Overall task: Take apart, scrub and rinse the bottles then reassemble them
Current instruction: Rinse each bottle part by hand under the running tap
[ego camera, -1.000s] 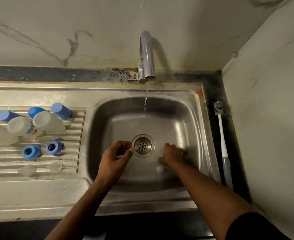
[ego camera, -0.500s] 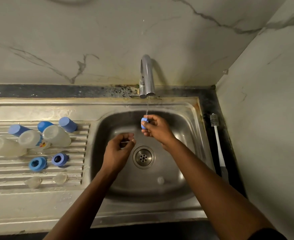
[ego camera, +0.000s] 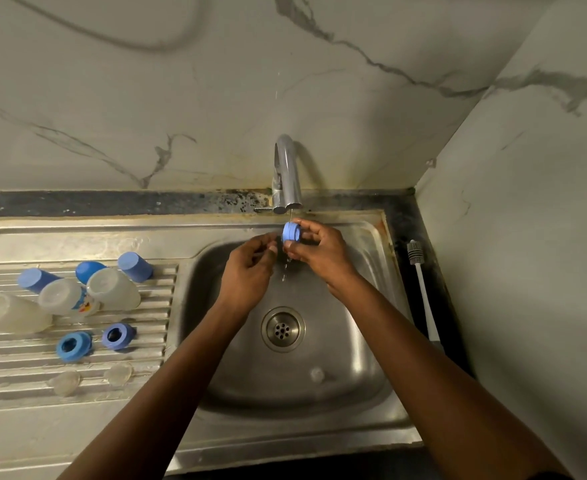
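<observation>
My right hand (ego camera: pixel 319 251) grips a blue screw ring (ego camera: pixel 292 232) right under the tap (ego camera: pixel 287 174), in a thin stream of water. Just to its left, my left hand (ego camera: pixel 249 271) has its fingertips pinched on something small and thin that I cannot make out. A clear teat (ego camera: pixel 317 374) lies on the floor of the sink (ego camera: pixel 371 341). On the drainboard (ego camera: pixel 15 407) lie three clear bottles (ego camera: pixel 112 289), three blue caps (ego camera: pixel 134 266), two blue rings (ego camera: pixel 74 346) and two clear teats (ego camera: pixel 117 374).
A white bottle brush (ego camera: pixel 422 289) lies on the dark counter strip to the right of the sink. The drain (ego camera: pixel 282 329) is in the middle of the basin. Marble walls close in behind and on the right.
My right hand picked the blue ring up from the sink floor and raised it under the tap. My left hand rose beside it, still pinched. The camera tilted up.
</observation>
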The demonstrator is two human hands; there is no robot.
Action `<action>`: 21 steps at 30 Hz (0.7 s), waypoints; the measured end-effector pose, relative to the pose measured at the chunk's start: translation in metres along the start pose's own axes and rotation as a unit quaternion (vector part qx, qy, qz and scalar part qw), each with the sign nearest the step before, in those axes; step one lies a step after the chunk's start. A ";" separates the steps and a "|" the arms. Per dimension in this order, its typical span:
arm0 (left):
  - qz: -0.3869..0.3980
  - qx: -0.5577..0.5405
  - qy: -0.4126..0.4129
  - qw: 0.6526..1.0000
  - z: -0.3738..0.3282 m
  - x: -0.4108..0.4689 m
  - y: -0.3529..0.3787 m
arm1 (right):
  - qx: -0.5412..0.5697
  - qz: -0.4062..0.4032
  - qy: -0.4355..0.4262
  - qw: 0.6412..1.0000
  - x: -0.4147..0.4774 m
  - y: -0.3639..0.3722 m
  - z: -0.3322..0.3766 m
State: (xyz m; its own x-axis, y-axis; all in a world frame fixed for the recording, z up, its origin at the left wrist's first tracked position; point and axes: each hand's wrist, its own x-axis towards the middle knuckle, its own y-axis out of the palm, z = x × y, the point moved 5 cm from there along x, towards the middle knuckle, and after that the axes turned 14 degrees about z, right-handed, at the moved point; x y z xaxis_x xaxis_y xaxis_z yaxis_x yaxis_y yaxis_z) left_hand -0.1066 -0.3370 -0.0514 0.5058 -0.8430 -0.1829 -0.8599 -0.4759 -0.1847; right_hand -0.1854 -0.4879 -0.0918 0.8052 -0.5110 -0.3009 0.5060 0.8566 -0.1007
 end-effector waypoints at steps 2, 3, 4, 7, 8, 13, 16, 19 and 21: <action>0.006 -0.017 0.007 1.000 -0.002 0.005 0.002 | -0.009 0.006 -0.012 1.000 -0.004 -0.004 0.007; 0.008 -0.034 0.007 0.999 -0.003 0.007 0.002 | -0.019 0.010 -0.016 1.000 -0.005 -0.005 0.010; 0.007 -0.052 0.003 0.999 -0.004 0.010 0.003 | -0.038 0.013 -0.022 0.999 -0.006 -0.005 0.013; -0.010 -0.106 -0.015 0.994 -0.004 0.017 0.002 | -0.138 0.017 -0.048 0.989 -0.007 -0.002 0.026; -0.015 -0.119 -0.018 0.993 -0.004 0.018 0.002 | -0.161 0.020 -0.061 0.985 -0.007 -0.002 0.030; -0.029 -0.156 -0.015 0.987 -0.004 0.021 -0.001 | -0.249 0.012 -0.113 0.962 -0.014 -0.004 0.051; -0.029 -0.166 -0.004 0.986 -0.004 0.022 -0.003 | -0.242 0.011 -0.122 0.963 -0.014 -0.005 0.055; -0.024 -0.187 0.006 0.982 -0.004 0.025 -0.004 | -0.198 0.002 -0.118 0.973 -0.015 -0.008 0.055; -0.022 -0.192 0.004 0.981 -0.003 0.026 -0.005 | -0.183 0.003 -0.115 0.976 -0.016 -0.011 0.057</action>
State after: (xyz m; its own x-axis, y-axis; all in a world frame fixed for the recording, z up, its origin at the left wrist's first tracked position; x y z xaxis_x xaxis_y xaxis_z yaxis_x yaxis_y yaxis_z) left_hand -0.0893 -0.3573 -0.0518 0.5436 -0.8208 -0.1754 -0.8008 -0.5698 0.1848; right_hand -0.1864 -0.4927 -0.0319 0.8774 -0.4721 -0.0856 0.3907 0.8065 -0.4437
